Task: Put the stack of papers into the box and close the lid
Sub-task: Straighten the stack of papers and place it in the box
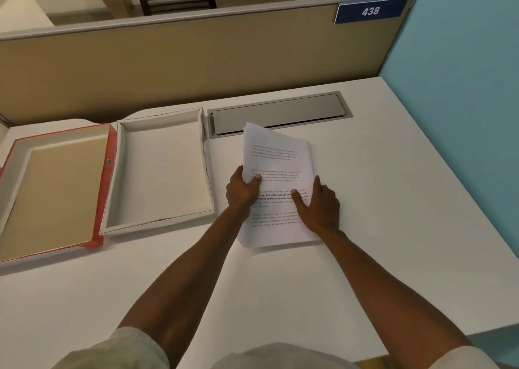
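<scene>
both hands' fingers (256,178) clasping papers (276,155)

We see a white desk (393,172) carrying everything. Set into its top near the partition is a grey cable flap (278,114), which we take as our landmark. Just left of the flap lies the open white box (161,169), its inside bare. Further left of the flap, touching the box's side, lies the red-edged lid (53,191), inner face up. In front of the flap, nearer to us, rests the stack of papers (276,160), printed side up, its far corner overlapping the flap's edge.
</scene>
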Tool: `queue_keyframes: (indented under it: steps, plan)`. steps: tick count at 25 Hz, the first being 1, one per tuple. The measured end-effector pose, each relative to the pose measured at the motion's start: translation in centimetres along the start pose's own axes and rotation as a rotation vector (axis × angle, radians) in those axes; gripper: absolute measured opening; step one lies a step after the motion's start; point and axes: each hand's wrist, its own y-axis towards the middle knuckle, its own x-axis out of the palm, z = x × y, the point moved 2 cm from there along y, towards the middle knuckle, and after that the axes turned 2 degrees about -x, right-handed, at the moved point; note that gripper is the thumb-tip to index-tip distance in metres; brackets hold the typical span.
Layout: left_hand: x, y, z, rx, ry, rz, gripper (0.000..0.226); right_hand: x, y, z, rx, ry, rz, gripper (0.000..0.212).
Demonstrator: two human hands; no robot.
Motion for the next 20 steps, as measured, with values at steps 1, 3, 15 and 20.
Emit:
queue_keyframes:
  steps: [1, 3, 15, 20]
  plan:
    - [0.0, -0.6, 0.0, 0.051, -0.014, 0.008, 0.040, -1.0, 0.6, -0.2, 0.062, 0.088, -0.036, 0.091]
    - [-0.3, -1.9, -0.1, 0.159, -0.055, -0.005, 0.038, -2.9, 1.7, -0.3, 0.221, 0.454, -0.107, 0.091]
    - [-4.1, -6.2, -0.4, 0.380, -0.247, -0.101, 0.036, -8.3, -1.4, -5.9, 0.144, 1.066, 0.024, 0.040]
    - [-6.0, -7.8, -0.1, 0.475, -0.285, -0.059, 0.046, -8.8, -4.7, -7.2, -0.121, 1.109, 0.103, 0.029]
